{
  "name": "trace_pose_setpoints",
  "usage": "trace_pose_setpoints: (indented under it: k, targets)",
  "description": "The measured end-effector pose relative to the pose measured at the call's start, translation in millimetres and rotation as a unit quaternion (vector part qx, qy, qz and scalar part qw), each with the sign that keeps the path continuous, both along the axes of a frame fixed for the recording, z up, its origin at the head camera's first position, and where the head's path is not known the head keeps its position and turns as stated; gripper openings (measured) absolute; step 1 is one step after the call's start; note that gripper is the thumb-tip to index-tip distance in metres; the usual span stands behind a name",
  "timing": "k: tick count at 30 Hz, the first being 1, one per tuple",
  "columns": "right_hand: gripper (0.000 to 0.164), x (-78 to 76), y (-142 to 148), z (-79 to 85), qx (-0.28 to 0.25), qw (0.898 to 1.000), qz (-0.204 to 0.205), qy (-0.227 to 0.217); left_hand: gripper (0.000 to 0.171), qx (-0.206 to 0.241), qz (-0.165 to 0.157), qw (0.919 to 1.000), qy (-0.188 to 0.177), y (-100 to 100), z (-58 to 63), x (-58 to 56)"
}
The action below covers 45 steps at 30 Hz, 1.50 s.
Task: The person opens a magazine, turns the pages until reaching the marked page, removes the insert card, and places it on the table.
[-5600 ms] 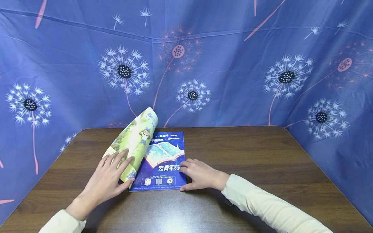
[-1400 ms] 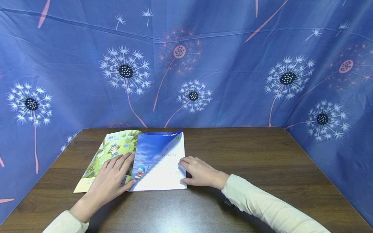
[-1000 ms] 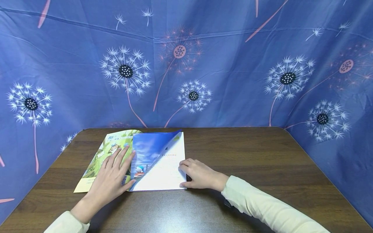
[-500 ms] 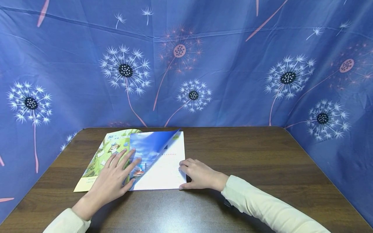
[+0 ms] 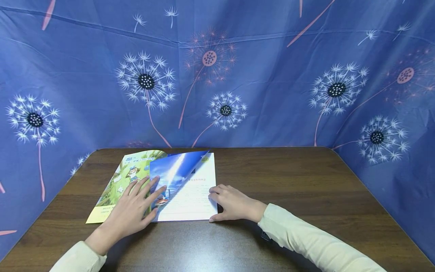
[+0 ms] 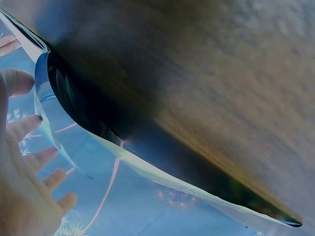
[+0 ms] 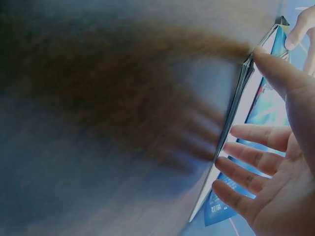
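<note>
Spread fingers on the left hand pinch nothing; their tips seem to rest on a half-turned blue page, while the palm lies over the green cover. At the other side, the right hand has its fingers fairly straight, tips against the right edge of the white page and thumb by its near corner, with no clear pinch in the right wrist view. Between the hands, the open magazine lies left of the middle of the table, just short of the far edge, its cover folded out toward the left edge. That blue page slants across, its far corner curling above the white page. Page turning looks to be the step in hand, about halfway through. What seems called for next is the left hand drawing the blue page over and pressing it flat onto the cover, the right hand steadying the rest. Beyond the far edge hangs a dandelion-print cloth.
</note>
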State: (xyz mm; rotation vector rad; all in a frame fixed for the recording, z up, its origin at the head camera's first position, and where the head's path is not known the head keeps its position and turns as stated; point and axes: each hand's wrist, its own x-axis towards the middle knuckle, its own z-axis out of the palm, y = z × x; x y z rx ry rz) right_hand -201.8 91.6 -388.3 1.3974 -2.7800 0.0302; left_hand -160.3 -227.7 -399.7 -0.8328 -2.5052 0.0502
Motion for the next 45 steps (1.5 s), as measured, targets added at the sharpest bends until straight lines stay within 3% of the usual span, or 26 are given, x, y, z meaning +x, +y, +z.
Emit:
trace_pose_setpoints:
  k: [11, 20, 32, 45]
  targets:
    - [0.065, -1.4, -1.0, 0.0, 0.006, 1.000, -0.002, -0.011, 0.074, -0.008, 0.023, 0.9997, 0.009, 1.8, -1.2, -0.7]
    - [0.063, -1.4, -0.8, 1.2, 0.007, 1.000, -0.001, -0.016, 0.079, -0.003, 0.018, 0.9997, 0.014, 0.7, 0.3, -1.2]
    - [0.058, -1.5, -0.8, 3.4, 0.001, 0.999, 0.002, -0.032, 0.070, 0.007, -0.006, 0.9995, 0.031, 1.6, 2.0, -1.8]
    - [0.036, -2.3, -2.4, 2.0, -0.018, 0.999, 0.026, -0.008, 0.046, -0.008, 0.010, 0.9998, 0.018, -0.3, -0.6, 2.0]
